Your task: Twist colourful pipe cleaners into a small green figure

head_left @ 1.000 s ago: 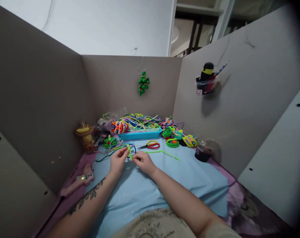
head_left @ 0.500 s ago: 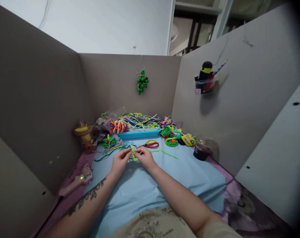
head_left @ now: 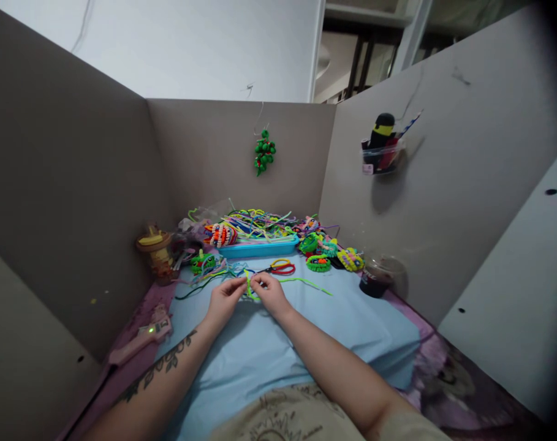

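My left hand (head_left: 227,299) and my right hand (head_left: 269,291) meet over the blue cloth, fingertips pinched close together. Between them is a yellow-green pipe cleaner piece (head_left: 250,293), bent and partly hidden by the fingers. Both hands are closed on it. Just beyond my right hand lie scissors (head_left: 284,267) with red and yellow handles. A loose yellow-green pipe cleaner (head_left: 311,283) stretches out to the right on the cloth. Dark green and blue strands (head_left: 204,284) lie to the left of my hands.
A blue tray (head_left: 260,248) heaped with pipe cleaners stands at the back. Finished colourful pieces (head_left: 318,263) sit right of it. A dark drink cup (head_left: 377,278) is at the right, a lidded cup (head_left: 156,254) at the left. A pink glue gun (head_left: 143,340) shows a green light.
Both hands stay nearly in place. The fingers have shifted slightly, and the yellow-green piece between them now sits at a slightly different angle.
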`<state>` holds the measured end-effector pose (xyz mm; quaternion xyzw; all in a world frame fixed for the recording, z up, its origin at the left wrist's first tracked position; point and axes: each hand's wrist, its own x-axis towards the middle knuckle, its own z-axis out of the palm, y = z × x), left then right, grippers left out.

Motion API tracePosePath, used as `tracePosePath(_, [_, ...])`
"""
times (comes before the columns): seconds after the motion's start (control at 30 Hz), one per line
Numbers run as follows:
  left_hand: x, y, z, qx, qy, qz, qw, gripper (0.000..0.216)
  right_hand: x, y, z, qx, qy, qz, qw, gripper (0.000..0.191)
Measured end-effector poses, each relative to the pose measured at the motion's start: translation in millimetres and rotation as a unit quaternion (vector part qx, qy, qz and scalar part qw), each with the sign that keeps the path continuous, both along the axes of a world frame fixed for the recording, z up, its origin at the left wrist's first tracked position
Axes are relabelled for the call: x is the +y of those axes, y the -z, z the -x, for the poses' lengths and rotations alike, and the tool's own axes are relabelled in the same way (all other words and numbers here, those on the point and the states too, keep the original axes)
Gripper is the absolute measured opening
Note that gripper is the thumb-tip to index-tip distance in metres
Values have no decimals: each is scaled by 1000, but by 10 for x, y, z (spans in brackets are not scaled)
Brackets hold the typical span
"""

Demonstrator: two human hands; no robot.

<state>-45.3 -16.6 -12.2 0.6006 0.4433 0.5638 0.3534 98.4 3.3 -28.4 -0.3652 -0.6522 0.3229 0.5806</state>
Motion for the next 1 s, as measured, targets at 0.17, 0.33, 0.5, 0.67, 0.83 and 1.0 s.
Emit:
tracePosePath(0.17, [-21, 11, 13, 23, 6, -18, 1000, 26, -7, 12, 11, 24, -49, 26, 998, 19])
tracePosePath(0.33, [-19, 18, 11, 33, 0, -31, 999, 25, -5, 29, 25, 25, -45, 33, 998, 19])
tracePosePath(0.5, [0, 15, 2, 28, -10, -10, 1000, 24, -48, 5, 36, -29, 32, -12, 999, 13])
tracePosePath(0.67, [12, 33, 13, 28, -12, -7, 1000, 24, -98, -27, 31, -100, 73, -95, 988, 15])
tracePosePath(0.83, [-7, 34, 14, 31, -25, -5, 999, 26, -80, 14, 34, -100, 67, -111, 987, 16])
tracePosePath(1.0, [-22, 33, 17, 41, -41, -30, 998, 25, -47, 23, 40, -61, 21, -106, 992, 14])
